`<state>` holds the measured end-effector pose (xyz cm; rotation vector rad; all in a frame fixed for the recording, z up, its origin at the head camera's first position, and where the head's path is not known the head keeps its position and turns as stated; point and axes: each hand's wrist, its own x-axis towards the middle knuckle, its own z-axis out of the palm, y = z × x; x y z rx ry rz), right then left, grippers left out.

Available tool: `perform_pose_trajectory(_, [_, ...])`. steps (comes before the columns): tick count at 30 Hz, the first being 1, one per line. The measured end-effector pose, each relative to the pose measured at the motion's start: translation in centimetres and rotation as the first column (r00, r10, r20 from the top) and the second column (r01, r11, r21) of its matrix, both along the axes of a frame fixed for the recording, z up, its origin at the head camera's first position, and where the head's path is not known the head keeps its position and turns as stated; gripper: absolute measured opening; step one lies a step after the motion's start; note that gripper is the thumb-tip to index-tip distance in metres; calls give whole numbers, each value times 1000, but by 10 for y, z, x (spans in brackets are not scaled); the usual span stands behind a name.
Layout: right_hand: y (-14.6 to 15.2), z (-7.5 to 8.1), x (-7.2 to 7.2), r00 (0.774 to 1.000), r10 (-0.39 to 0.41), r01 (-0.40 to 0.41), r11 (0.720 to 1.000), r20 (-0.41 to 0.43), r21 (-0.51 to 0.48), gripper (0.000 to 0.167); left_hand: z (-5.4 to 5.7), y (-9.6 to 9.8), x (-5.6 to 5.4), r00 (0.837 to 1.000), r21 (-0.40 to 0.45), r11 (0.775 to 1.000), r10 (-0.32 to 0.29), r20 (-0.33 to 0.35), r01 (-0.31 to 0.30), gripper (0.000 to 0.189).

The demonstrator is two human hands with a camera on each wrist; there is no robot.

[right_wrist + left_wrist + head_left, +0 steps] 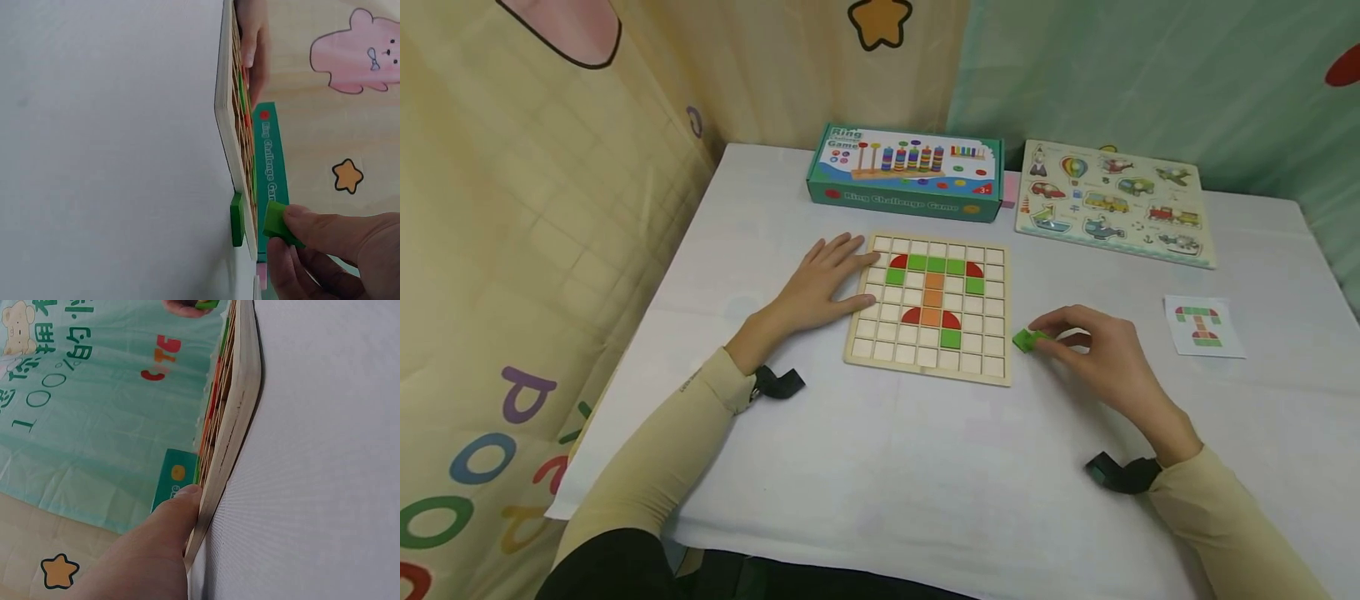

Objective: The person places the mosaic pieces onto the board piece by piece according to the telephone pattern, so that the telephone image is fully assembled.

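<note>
A wooden grid board [898, 362] lies on the white table, with green, orange and red pieces in several of its squares. Fingers of my left hand [816, 287] rest on the board's left edge, spread out. To the right of the board, my right hand [1093, 350] pinches a green block [275, 220] between thumb and fingers, raised above the table. Another green block [237, 219] lies on the table close to the board's right edge. Off to the right is a pattern card [1204, 327] printed with a red, green and orange figure.
A Ring Challenge Game box [906, 173] stands behind the board. A picture puzzle board [1114, 200] of vehicles lies at the back right, and part of a pink item [1011, 190] shows between them. Printed curtains hang behind and to the left.
</note>
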<state>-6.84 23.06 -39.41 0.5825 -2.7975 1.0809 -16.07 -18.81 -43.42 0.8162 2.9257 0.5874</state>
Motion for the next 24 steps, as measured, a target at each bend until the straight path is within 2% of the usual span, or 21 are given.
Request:
perform_pose_trajectory(8, [-35,1,-14,997,71,-71,997,17,-23,22,-2,-2,-1,1000,8,1000,-3,-7,3,75])
perform_pose_trajectory(16, [-87,4,-31,991,128,-125,989,35,-80,19,-4,-5,1,1000,14,1000,-1,-7,1,75])
perform_pose_trajectory(20, [-107,-1,-30,988,148,-145,985,32,-98,13,-5,-6,0,1000,22,1000,-7,-15,7,74])
perform_pose_trajectory(24, [-114,-9,-27,988,157,-155,981,8,-116,11,-4,-5,-1,1000,24,1000,-15,-26,16,74])
